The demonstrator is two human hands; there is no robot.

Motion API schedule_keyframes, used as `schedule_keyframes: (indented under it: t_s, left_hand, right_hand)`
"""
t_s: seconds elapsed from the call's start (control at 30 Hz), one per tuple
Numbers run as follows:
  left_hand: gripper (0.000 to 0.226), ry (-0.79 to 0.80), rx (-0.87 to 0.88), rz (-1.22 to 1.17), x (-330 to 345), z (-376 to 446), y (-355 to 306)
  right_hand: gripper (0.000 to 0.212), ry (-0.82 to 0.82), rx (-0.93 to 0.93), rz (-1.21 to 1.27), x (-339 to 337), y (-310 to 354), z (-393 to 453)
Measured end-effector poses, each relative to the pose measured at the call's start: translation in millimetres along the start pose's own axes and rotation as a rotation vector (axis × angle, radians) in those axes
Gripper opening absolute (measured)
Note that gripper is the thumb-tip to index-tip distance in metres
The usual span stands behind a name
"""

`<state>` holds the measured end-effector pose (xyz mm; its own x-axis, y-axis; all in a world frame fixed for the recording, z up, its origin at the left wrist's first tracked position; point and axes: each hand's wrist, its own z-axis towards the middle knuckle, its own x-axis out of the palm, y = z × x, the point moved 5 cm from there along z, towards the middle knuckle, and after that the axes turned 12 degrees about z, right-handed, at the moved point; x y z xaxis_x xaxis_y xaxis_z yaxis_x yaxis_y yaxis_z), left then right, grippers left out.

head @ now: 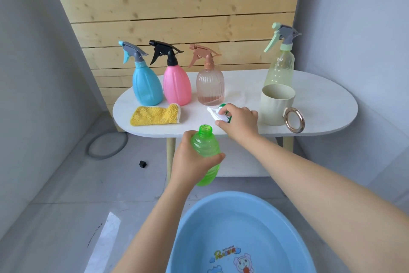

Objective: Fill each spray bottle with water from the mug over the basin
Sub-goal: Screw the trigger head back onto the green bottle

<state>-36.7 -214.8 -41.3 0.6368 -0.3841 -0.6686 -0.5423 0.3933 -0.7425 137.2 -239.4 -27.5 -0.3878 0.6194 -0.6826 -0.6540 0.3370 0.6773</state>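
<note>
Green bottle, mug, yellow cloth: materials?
Green bottle: translucent plastic, glossy; light passes through its ribbed wall. Mug: looks like matte cream ceramic, possibly plastic, with a shiny metallic ring handle. Yellow cloth: fluffy microfibre-like pile with a pale edge.

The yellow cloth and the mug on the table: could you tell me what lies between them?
In the head view, the right hand rests there on the white-and-green spray head, between cloth and mug.

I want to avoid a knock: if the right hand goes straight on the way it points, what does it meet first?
Probably the clear ribbed bottle: the right hand, on the sprayer head, points up-left toward it, though depth is unclear.
</note>
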Motion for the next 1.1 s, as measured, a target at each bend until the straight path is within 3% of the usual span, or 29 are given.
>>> schedule_keyframes:
  t_s: [0.2,0.33,0.43,0.67,0.83,0.97,1.1]
  left_hand:
    - [0.071,-0.010,0.015,0.021,-7.0,-8.7,8.9]
    - [0.066,-0.011,0.045,0.038,-8.7,-20.9,5.4]
    - [0.068,0.006,0.068,0.049,-2.5,-31.4,4.8]
    - [0.067,0.074,0.092,0.085,23.9,-42.4,22.2]
    - [0.067,0.101,0.084,0.082,35.5,-46.0,33.4]
    - [0.067,0.096,0.093,0.083,39.5,-48.3,35.9]
    - [0.067,0.105,0.091,0.075,41.9,-48.6,37.3]
  right_hand:
    - [0.022,0.019,0.064,0.579,-48.1,24.7,-37.9]
    - [0.021,-0.001,0.071,0.758,-85.1,50.8,-65.3]
    - [0.036,-0.074,0.100,0.862,-105.6,63.5,-80.5]
    - [0.028,-0.092,0.373,1.184,-120.8,59.0,-76.2]
    - [0.047,-0.009,0.418,1.186,-128.3,54.4,-73.0]
    - [0.028,0.012,0.408,1.157,-131.2,58.5,-75.0]
    - [0.025,0.018,0.399,1.157,-134.4,57.1,-74.8]
